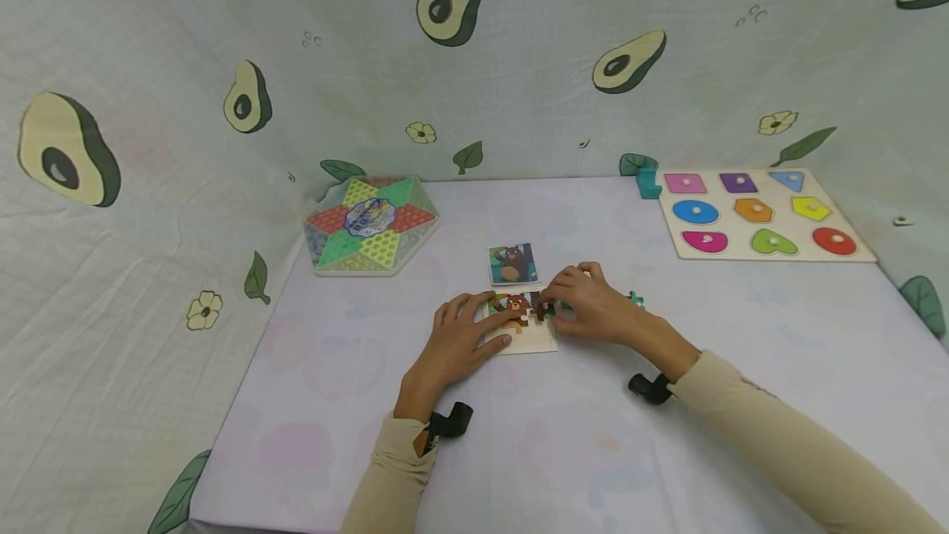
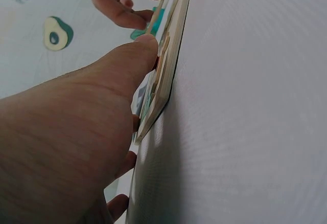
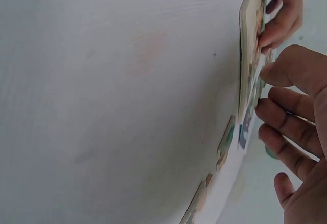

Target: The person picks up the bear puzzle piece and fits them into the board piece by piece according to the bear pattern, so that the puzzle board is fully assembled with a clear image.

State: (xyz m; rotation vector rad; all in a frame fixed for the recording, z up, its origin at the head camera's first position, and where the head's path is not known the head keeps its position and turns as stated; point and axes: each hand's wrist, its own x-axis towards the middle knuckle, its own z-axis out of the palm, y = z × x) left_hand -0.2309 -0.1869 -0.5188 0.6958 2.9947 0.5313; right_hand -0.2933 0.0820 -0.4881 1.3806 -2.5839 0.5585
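A small wooden jigsaw board (image 1: 532,343) lies on the table, its upper part covered by joined pieces showing a brown bear (image 1: 516,303). My left hand (image 1: 454,340) rests at the board's left side, fingers spread and fairly straight, index finger and thumb reaching over it. With thumb and fingertips, my right hand (image 1: 599,307) pinches a dark jigsaw piece (image 1: 544,311) at the board's right side. That piece (image 2: 155,18) stands tilted above the board in the left wrist view. Just behind the board is a bear picture card (image 1: 513,264).
Loose jigsaw pieces (image 3: 225,142) lie right of the board, partly behind my right hand in the head view. A shape-peg board (image 1: 741,236) sits at the back right beside a teal block (image 1: 648,185). An octagonal patterned box (image 1: 341,258) is at the back left.
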